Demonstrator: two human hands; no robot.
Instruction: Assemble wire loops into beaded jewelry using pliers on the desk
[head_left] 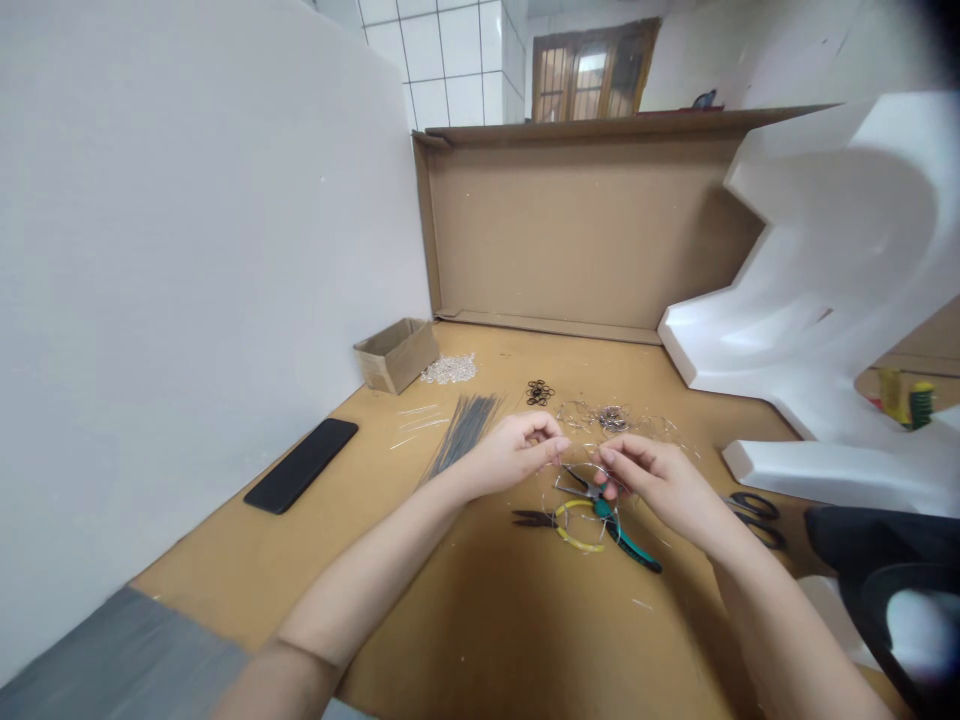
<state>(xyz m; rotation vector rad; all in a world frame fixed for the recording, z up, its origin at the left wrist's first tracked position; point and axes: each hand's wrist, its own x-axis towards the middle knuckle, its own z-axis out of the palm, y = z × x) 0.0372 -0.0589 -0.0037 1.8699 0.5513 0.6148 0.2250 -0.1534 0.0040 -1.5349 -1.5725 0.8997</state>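
In the head view, two bare hands work close together over a brown tabletop (420,610), a short gap between them. The left hand (521,455) has its thumb and forefinger pinched together, and the right hand (654,478) is pinched likewise; both grip one thin wire (583,447) that spans the gap. Where it ends inside the fingers, I cannot tell.

Just below the hands lie two pliers, overlapping: one pair with yellow handles (576,545), its dark jaws pointing left, and one pair with green handles (636,552). Fine wire loops lie over them, too tangled to count.

Beyond the hands are one cluster of black rings (539,392) and one tangle of silvery wire (613,418), with more loose strands around it. To the left sit one bundle of grey wires (463,430), a few loose pale strips (418,422), one heap of clear pieces (451,369), one small open cardboard box (399,358) and one black phone (301,465). To the right are one pair of black scissors (759,508) and white foam (832,260). One large cardboard tray (570,230) stands upright at the back.
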